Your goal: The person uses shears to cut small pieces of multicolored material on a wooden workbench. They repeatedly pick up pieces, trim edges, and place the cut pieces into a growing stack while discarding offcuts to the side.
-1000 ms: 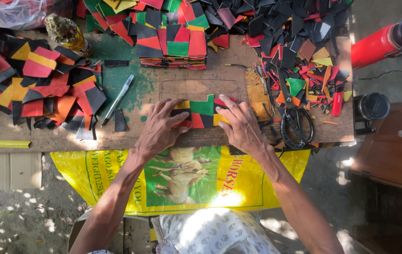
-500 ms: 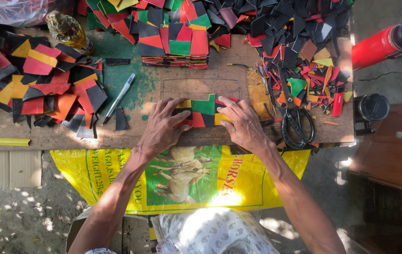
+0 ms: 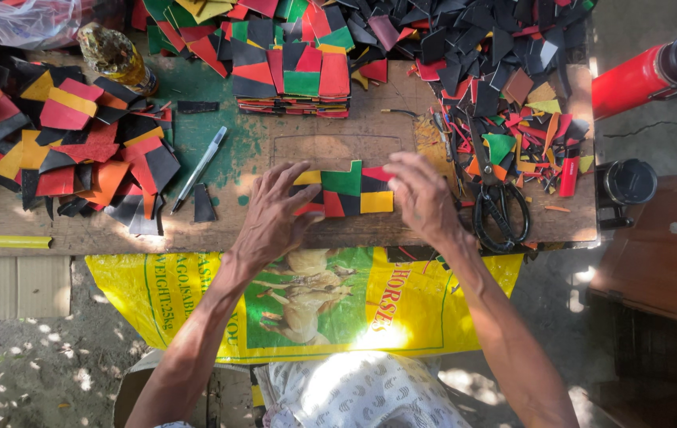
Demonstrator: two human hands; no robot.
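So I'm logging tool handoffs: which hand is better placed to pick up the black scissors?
Probably the right hand: the black-handled scissors lie just beside it, while the left hand rests across the patchwork piece.

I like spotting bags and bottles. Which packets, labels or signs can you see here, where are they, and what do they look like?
Printed sack: hangs below the table's front edge, yellow with a green panel showing pale horses.
Bottle: lies at the table's back left, clear with yellowish liquid.
Plastic bag: top left corner, clear and crumpled.
Cardboard: left, under the table edge, plain brown.
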